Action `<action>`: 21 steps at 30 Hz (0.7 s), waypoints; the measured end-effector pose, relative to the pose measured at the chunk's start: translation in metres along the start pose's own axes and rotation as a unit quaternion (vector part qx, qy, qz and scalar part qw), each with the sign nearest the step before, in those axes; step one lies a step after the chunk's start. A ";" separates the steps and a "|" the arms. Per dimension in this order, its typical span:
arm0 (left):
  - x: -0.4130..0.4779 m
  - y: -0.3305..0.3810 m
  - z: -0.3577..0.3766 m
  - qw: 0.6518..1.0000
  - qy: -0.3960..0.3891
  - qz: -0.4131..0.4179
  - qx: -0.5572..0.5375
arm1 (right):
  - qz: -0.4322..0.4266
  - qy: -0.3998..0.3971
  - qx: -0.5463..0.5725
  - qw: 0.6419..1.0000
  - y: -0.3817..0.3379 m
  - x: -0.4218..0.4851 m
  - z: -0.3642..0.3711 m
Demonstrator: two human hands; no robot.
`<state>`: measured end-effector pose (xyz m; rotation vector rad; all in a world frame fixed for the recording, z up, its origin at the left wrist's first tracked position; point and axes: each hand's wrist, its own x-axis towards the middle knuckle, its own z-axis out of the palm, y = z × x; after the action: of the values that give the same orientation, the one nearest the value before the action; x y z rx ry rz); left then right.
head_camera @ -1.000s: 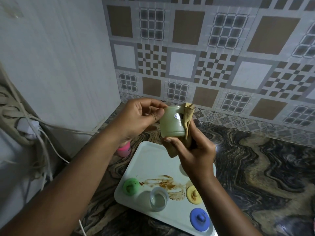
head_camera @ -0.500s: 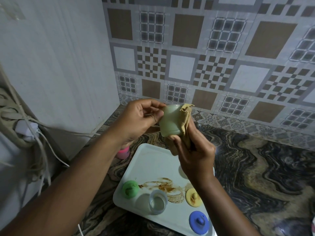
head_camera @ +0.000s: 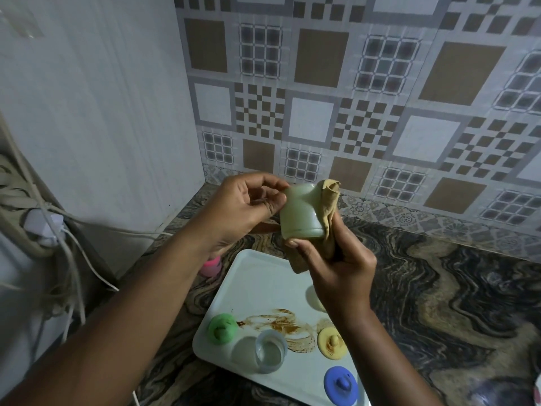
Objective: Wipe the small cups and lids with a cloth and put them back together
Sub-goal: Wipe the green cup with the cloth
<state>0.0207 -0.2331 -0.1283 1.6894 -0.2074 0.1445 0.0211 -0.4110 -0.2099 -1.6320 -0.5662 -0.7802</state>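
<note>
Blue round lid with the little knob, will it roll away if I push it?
Probably not: the blue round knobbed lid lies flat on the white tray, so it should slide. It looks small and plastic, so likely light. Its knob looks pinchable.

The cup (head_camera: 301, 212) turns between the left hand (head_camera: 243, 209) and the right hand (head_camera: 336, 259). The small white mark on its side is now out of sight, and the cloth (head_camera: 329, 200) covers more of its right side.
</note>
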 end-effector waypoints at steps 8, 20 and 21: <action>-0.004 0.004 0.006 0.990 0.005 0.063 0.127 | -0.062 -0.038 -0.057 0.996 0.008 -0.005 0.002; -0.003 0.003 0.010 0.994 0.018 0.054 0.089 | -0.086 -0.031 -0.087 0.992 0.008 -0.005 0.004; -0.004 0.003 0.009 0.994 0.022 0.058 0.085 | -0.080 -0.024 -0.077 0.993 0.009 -0.004 0.003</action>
<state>0.0163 -0.2426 -0.1272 1.8423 -0.2673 0.2931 0.0252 -0.4099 -0.2190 -1.7671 -0.6923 -0.9230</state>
